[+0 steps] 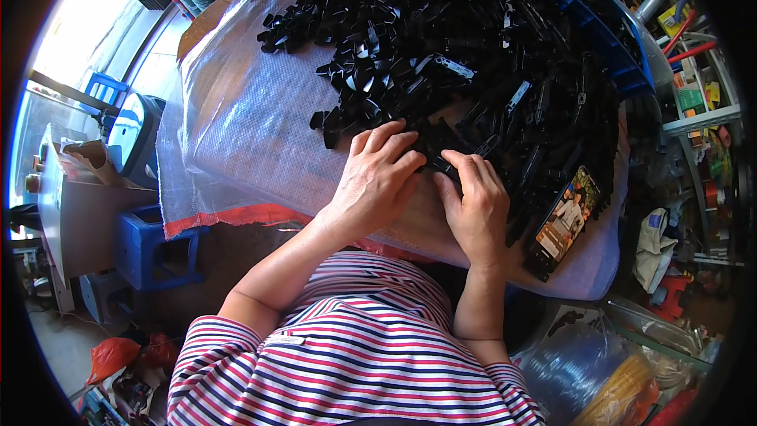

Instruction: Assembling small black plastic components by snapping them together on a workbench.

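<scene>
My two hands meet at the near edge of a heap of black plastic parts. My left hand [377,177] is closed, its fingers bent over a dark part and its thumb mostly hidden beneath. Close beside it, my right hand [478,205] pinches a black plastic part [433,142] between thumb and forefinger. That part's outline blends into the dark heap behind it. Left of the hands lie black parts with bent, winged shapes [371,55]. Longer, narrow black parts [544,102] are piled to the right.
A white woven sheet [260,122] with a red edge lies under the heap. At the right, a phone [564,225] with a lit screen leans on the parts. A blue crate [587,20] stands at the far right, a blue stool [158,244] at the left, shelving [702,120] farther right.
</scene>
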Available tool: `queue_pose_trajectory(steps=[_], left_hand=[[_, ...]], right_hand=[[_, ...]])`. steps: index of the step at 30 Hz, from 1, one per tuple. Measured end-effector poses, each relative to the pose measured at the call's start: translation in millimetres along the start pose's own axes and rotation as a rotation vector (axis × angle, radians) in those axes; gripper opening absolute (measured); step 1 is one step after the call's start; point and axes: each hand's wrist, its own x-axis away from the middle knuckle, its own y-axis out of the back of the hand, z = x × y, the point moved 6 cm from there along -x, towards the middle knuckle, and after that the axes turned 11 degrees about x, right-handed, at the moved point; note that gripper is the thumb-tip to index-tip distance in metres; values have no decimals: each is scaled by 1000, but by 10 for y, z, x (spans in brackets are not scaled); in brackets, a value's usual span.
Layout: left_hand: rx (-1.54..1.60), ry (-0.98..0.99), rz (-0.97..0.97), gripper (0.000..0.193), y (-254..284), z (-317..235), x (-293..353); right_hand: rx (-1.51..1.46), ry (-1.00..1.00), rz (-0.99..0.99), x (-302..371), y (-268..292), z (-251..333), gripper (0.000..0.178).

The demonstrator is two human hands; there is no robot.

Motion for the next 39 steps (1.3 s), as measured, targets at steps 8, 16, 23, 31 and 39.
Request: queue_pose_trajectory(steps=[8,16,23,31,39], left_hand=[[3,-8,-5,26,5,-6,-3],[16,-3,-7,24,21,-17,-7],[208,15,-547,24,477,81,57],[253,49,-433,18,363,97,55],[-54,122,-254,23,294,56,192]], right_hand=[[-1,-2,-1,7,-9,-4,28],[8,-3,-3,7,-9,-11,28],[20,-13,-6,8,-9,-13,24],[27,-5,0,13,-16,-4,27],[3,-22,7,9,-10,-4,24]])
